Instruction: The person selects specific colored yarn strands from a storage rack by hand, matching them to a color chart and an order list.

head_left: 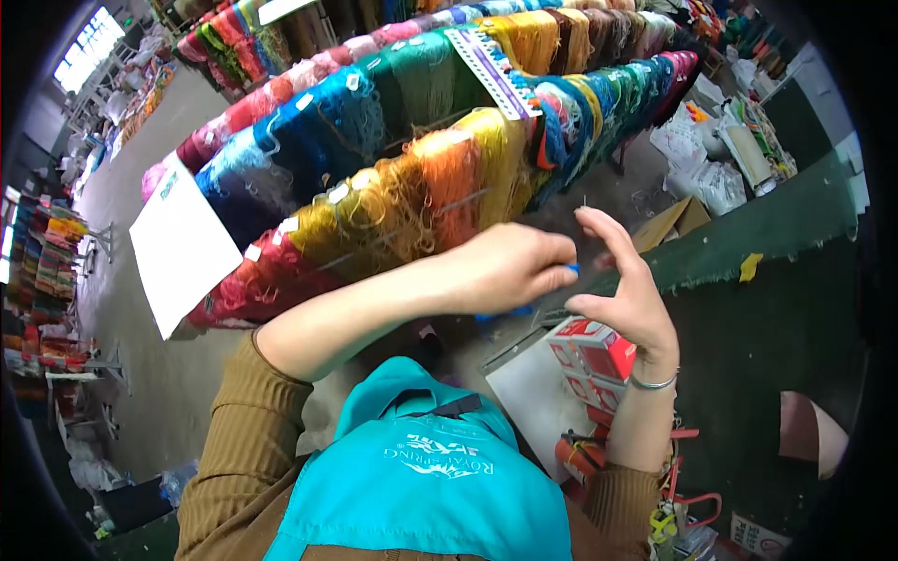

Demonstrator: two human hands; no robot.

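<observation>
Head view of two bare hands raised in front of racks of coloured yarn. The left hand is curled nearly closed, its fingertips pinched on a small blue object, apparently a thread end or a slim tool; a further streak of blue shows just beneath the hand, and its exact nature cannot be told. The right hand, bearing a bracelet at the wrist, stands just to the right, fingers spread and lightly curved, thumb and forefinger held apart; a fine strand seems to rise from the tip of its far finger, but whether it is gripped cannot be told. The blue object thus lies between the two hands, touching the left fingertips, near the middle of the scene. Judged by appearance, it is light, thin and pliant, likely to slip or fray, and best held by a fingertip pinch close to its free end. Below the hands, stacked red-and-white boxes rest on a grey board. To the far left, yarn skeins hang over rails, with a white sheet and a perforated colour card fixed to them. A green felt tabletop runs along the right.
</observation>
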